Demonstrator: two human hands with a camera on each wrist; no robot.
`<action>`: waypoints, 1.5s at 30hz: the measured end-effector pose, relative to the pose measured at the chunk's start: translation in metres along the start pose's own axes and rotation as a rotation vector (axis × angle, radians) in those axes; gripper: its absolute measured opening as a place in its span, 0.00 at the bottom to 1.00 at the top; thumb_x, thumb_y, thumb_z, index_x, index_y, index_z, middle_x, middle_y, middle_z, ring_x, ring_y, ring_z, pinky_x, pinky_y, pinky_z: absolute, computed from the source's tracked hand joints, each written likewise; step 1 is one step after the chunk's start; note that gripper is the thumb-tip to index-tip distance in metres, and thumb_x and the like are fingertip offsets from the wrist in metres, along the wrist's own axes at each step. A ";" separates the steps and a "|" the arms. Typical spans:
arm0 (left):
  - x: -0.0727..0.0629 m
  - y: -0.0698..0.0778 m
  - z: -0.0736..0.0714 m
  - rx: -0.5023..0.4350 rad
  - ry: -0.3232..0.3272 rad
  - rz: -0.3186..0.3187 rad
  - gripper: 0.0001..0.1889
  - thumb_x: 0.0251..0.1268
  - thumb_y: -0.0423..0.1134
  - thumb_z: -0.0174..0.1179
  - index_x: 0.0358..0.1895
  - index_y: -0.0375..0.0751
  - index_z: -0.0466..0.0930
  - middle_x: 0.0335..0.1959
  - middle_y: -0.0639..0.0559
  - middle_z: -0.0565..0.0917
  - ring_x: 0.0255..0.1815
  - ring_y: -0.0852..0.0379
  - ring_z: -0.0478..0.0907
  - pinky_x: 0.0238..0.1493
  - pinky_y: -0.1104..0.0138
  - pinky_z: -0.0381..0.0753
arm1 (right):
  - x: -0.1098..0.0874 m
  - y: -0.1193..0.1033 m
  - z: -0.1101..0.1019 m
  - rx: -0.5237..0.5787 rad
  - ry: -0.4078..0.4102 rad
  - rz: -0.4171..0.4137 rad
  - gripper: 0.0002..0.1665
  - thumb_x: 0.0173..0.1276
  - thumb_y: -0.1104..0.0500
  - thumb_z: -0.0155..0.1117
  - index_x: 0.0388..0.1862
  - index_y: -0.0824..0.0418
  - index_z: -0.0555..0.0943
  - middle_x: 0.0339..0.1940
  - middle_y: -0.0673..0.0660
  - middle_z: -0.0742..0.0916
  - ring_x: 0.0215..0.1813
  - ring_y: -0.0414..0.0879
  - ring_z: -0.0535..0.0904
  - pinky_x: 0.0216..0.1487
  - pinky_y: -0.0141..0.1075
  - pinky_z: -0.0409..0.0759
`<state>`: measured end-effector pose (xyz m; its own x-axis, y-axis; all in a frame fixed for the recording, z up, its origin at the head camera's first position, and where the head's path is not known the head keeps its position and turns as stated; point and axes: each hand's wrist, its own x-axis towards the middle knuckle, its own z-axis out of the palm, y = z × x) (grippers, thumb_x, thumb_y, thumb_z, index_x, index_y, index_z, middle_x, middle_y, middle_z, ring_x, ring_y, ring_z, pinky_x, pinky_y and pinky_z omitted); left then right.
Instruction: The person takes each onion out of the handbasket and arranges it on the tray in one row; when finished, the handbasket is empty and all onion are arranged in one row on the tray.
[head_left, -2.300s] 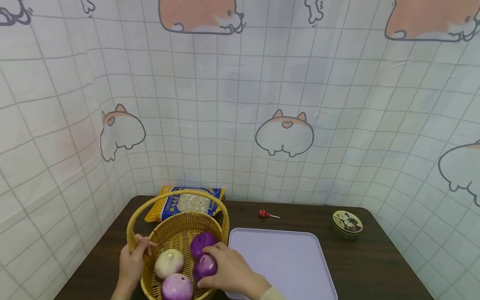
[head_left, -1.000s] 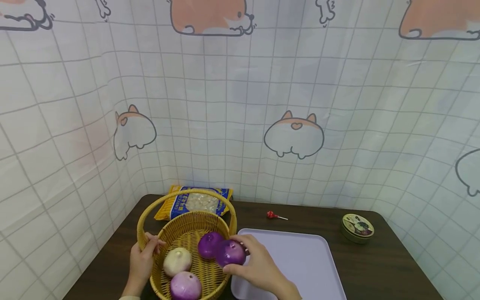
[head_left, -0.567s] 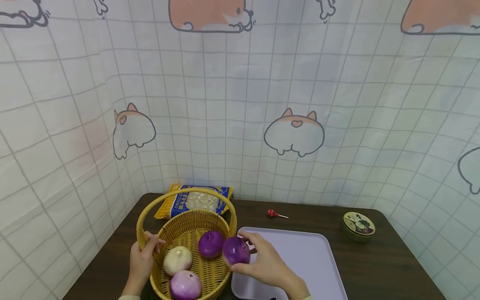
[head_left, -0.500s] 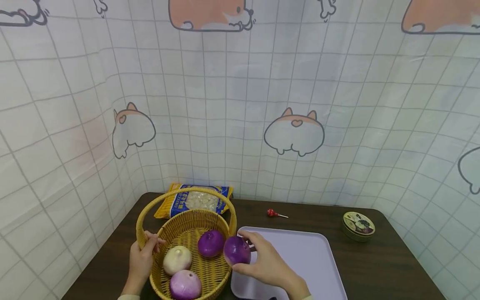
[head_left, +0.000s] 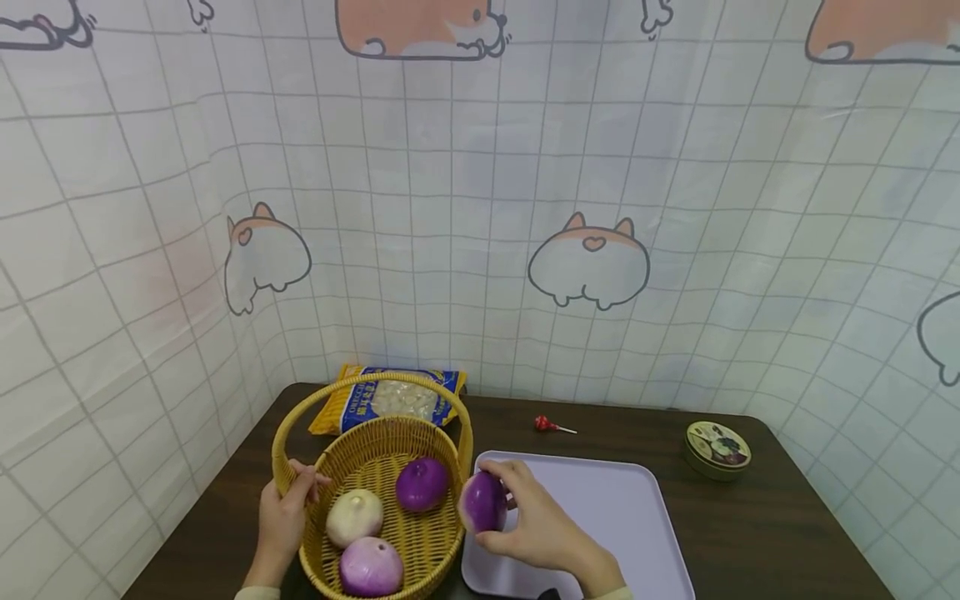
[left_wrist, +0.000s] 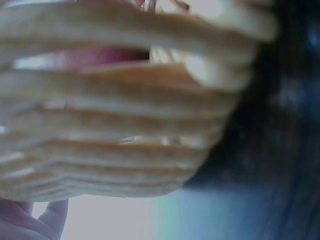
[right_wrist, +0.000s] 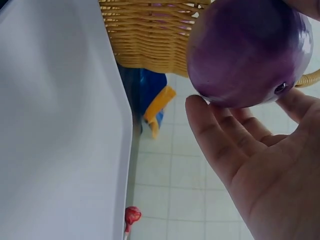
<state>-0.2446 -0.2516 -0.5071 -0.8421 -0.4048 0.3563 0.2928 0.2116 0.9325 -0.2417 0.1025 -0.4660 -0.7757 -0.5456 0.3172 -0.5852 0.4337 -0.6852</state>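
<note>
In the head view my left hand [head_left: 282,515] grips the yellow wicker basket [head_left: 375,442] where its tall handle meets the left side. The basket's wall [left_wrist: 120,125] fills much of the left wrist view. Inside lie a dark purple onion [head_left: 422,484], a whitish onion [head_left: 354,518] and a pale purple onion [head_left: 371,567]. Right of the basket, my right hand [head_left: 546,527] holds another purple onion [head_left: 483,502] between thumb and fingers. That onion is raised over the left edge of the lavender tray [head_left: 600,508]; in the right wrist view the fingertips [right_wrist: 197,107] touch its underside.
Behind the basket lies a yellow and blue pasta bag [head_left: 397,400]. A red lollipop [head_left: 543,423] rests beyond the tray, and a round tin [head_left: 717,451] stands at the right on the dark wooden table [head_left: 757,533]. A tile-patterned curtain [head_left: 480,208] hangs behind.
My right hand has lifted the purple onion out of the basket and carried it right, past the rim to the tray's left edge, turning it. The left hand keeps its grip.
</note>
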 end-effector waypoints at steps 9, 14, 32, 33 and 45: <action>-0.001 0.001 0.000 0.008 -0.008 -0.001 0.13 0.75 0.31 0.51 0.29 0.27 0.70 0.19 0.45 0.79 0.25 0.54 0.75 0.31 0.69 0.71 | 0.000 0.001 0.001 0.035 -0.006 -0.001 0.49 0.53 0.55 0.76 0.71 0.61 0.64 0.62 0.53 0.73 0.56 0.46 0.75 0.53 0.35 0.80; -0.001 0.000 -0.001 0.012 -0.011 0.005 0.13 0.75 0.32 0.50 0.30 0.27 0.70 0.19 0.48 0.79 0.25 0.55 0.75 0.31 0.68 0.71 | 0.001 0.000 0.000 0.065 -0.020 0.036 0.51 0.53 0.51 0.78 0.72 0.60 0.63 0.61 0.52 0.73 0.58 0.47 0.75 0.53 0.32 0.79; -0.002 0.003 -0.001 -0.013 -0.011 0.012 0.13 0.75 0.33 0.51 0.31 0.27 0.69 0.19 0.49 0.80 0.23 0.53 0.74 0.30 0.69 0.73 | -0.003 0.014 -0.011 0.145 0.122 0.097 0.47 0.49 0.63 0.77 0.68 0.55 0.66 0.59 0.55 0.72 0.58 0.50 0.73 0.51 0.37 0.81; -0.002 0.003 -0.001 -0.013 -0.011 0.012 0.13 0.75 0.33 0.51 0.31 0.27 0.69 0.19 0.49 0.80 0.23 0.53 0.74 0.30 0.69 0.73 | -0.003 0.015 -0.012 0.159 0.133 0.103 0.47 0.49 0.64 0.77 0.69 0.54 0.66 0.59 0.56 0.72 0.58 0.50 0.73 0.51 0.38 0.81; -0.001 0.001 -0.004 0.025 -0.036 0.012 0.14 0.76 0.35 0.51 0.31 0.28 0.70 0.21 0.48 0.82 0.24 0.56 0.74 0.30 0.68 0.72 | -0.004 0.035 -0.015 0.224 0.182 0.184 0.47 0.51 0.63 0.77 0.68 0.59 0.64 0.63 0.61 0.74 0.60 0.60 0.75 0.51 0.39 0.82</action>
<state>-0.2415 -0.2546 -0.5067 -0.8545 -0.3702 0.3645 0.2919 0.2383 0.9263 -0.2628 0.1307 -0.4817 -0.9048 -0.3272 0.2725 -0.3805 0.3340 -0.8623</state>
